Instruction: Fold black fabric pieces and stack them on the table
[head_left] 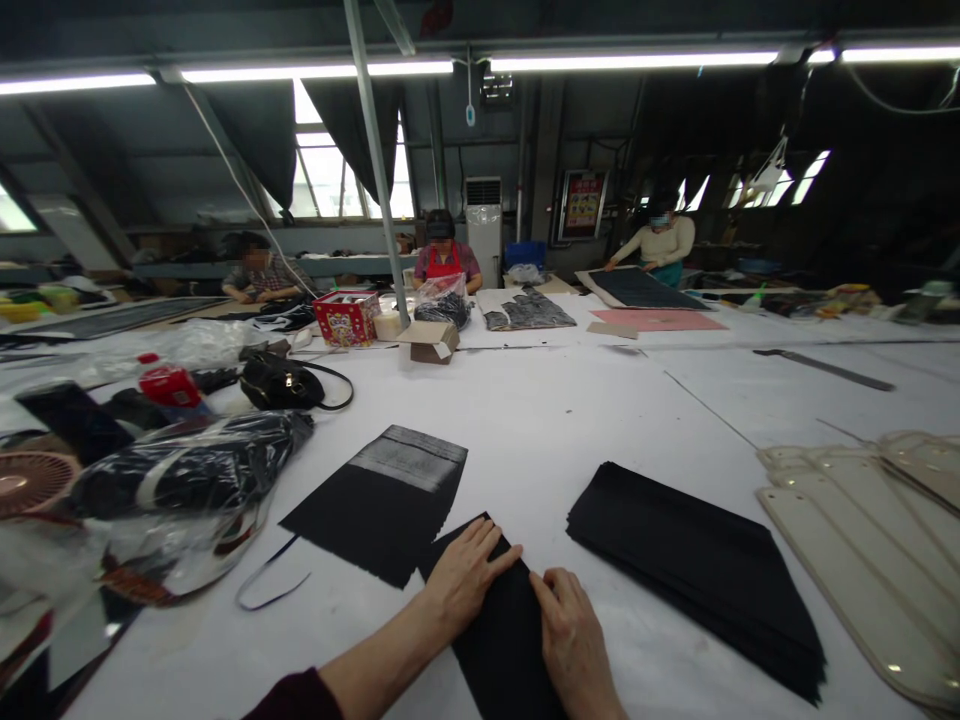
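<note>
I have the left hand (466, 575) laid flat on a black fabric piece (504, 655) at the near edge of the white table (517, 395), fingers extended and gripping nothing; the right hand (571, 635) is curled with thumb and forefinger at the piece's right edge, though I cannot tell whether they pinch it. The piece lies slantwise under both hands, its far left part just beside a black panel with a grey band (367, 520). To the right I see a fanned stack of black pieces (697, 570), and right of that, overlapping beige templates (855, 540). On my left are a plastic-wrapped dark bundle (195, 465) and a pink fan (34, 482), with a black handbag (277, 382) farther off. Beyond, a small cardboard box (433, 347) stands near a red printed box (346, 318). At the far side, I make out a co-worker in a red apron (445, 262), between two others.
</note>
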